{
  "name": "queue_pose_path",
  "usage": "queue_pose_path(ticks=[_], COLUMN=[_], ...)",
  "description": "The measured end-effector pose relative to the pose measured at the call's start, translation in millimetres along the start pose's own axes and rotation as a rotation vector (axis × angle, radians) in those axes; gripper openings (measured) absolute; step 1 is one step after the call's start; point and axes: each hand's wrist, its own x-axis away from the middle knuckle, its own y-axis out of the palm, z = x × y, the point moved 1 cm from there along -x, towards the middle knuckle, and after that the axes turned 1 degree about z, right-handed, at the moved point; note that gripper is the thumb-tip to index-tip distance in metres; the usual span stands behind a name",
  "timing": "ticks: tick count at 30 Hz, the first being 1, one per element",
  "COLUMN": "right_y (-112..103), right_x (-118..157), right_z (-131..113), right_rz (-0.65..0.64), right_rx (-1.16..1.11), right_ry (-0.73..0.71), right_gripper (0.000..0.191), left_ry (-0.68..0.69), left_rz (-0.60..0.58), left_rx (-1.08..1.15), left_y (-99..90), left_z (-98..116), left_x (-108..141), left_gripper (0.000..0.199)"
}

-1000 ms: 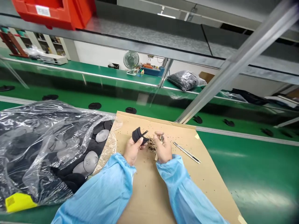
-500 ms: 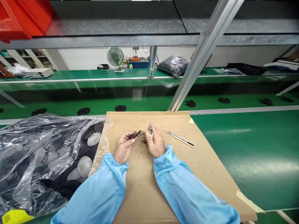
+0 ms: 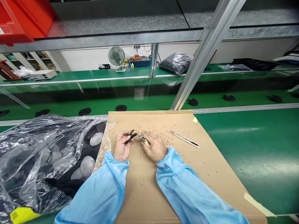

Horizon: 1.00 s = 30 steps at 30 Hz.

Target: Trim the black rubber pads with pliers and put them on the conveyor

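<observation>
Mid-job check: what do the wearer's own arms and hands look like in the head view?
The left hand and right hand are ungloved. The left sleeve and right sleeve are light blue, loose and wrinkled, with gathered cuffs at the wrists. No printed markings or cables show on either sleeve.

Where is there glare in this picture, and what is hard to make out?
Head view: white glare streaks the clear plastic bag and the green bench at right; in the same view, the red bin looks slightly soft, and the dark piece in the left hand is too small for fine detail.
</observation>
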Motion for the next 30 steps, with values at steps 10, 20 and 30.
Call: queue_pose_path(ticks=[10,20,30], right_y=[-3.9,-5.2,-3.1], right_x=[0.3,-2.3,-0.9], right_z=[-2.2,-3.3,-3.3], right_rz=[-0.066,-0.155,0.201], right_rx=[0.018,0.127,-0.177], right_ry=[-0.027,-0.013,0.053], right_gripper=[0.039,0.044,0.030], left_ry=[-0.005,-0.012,-0.025], left_rz=[0.000,0.032,-0.019], left_rx=[-0.003,0.010,0.039], left_y=[1.7,-1.9,1.1], left_z=[0.0,-3.5,-3.6], left_x=[1.8,-1.6,-1.6], left_gripper=[0.024,0.025,0.020])
